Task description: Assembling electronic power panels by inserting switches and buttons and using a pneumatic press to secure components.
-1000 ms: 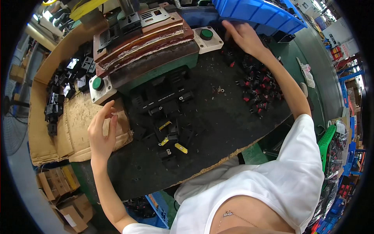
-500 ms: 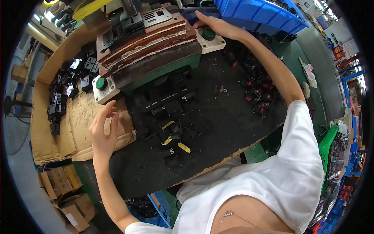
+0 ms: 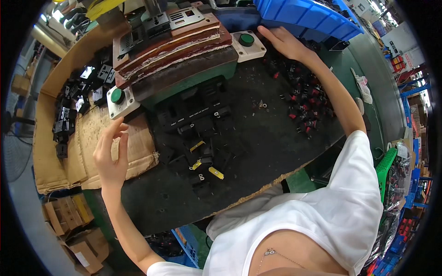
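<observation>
My left hand (image 3: 110,158) is raised over the cardboard (image 3: 138,149), fingers loosely bent and apart, with nothing in it. Its fingertips are just below a white button box (image 3: 129,106) with a green button (image 3: 118,95). My right hand (image 3: 290,44) is open beside the second white button box (image 3: 251,53), next to its green button (image 3: 246,39); no object shows in its fingers. Between the boxes stands a press with a layered brown block (image 3: 170,57), with a grey slotted plate (image 3: 186,19) on top. A black slotted panel (image 3: 193,103) lies in front of it.
Loose black parts, yellow strips (image 3: 216,173) and small metal pieces lie mid-table. Several black-and-red parts (image 3: 306,103) are heaped at the right. Black socket modules (image 3: 66,115) line a cardboard tray wall at left. A blue bin (image 3: 308,18) stands at the back right.
My right hand has moved right, off the right button box, to beside it. My left hand has shifted slightly left, staying near the left box. The view has shifted a little.
</observation>
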The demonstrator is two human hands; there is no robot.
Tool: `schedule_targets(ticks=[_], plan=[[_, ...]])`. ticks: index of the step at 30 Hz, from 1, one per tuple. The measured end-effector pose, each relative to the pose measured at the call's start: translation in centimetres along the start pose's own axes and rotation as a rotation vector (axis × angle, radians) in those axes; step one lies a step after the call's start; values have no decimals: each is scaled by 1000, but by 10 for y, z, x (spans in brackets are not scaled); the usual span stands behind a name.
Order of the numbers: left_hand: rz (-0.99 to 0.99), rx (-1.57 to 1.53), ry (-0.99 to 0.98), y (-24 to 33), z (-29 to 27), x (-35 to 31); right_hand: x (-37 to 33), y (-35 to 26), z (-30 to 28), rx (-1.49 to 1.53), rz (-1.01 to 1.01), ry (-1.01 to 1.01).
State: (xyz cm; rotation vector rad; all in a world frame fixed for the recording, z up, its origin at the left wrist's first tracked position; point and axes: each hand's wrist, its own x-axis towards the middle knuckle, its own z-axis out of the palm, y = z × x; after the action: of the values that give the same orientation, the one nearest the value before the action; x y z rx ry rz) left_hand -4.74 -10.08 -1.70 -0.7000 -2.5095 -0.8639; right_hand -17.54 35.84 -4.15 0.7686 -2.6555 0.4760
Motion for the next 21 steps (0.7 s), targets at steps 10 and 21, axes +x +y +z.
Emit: schedule_targets(ticks=[10, 21], plan=[[-13, 42, 1, 4, -4, -1, -10, -16, -17, -142, 16, 43], [18, 32, -31, 14, -1, -4, -19, -29, -25, 179, 419, -138]])
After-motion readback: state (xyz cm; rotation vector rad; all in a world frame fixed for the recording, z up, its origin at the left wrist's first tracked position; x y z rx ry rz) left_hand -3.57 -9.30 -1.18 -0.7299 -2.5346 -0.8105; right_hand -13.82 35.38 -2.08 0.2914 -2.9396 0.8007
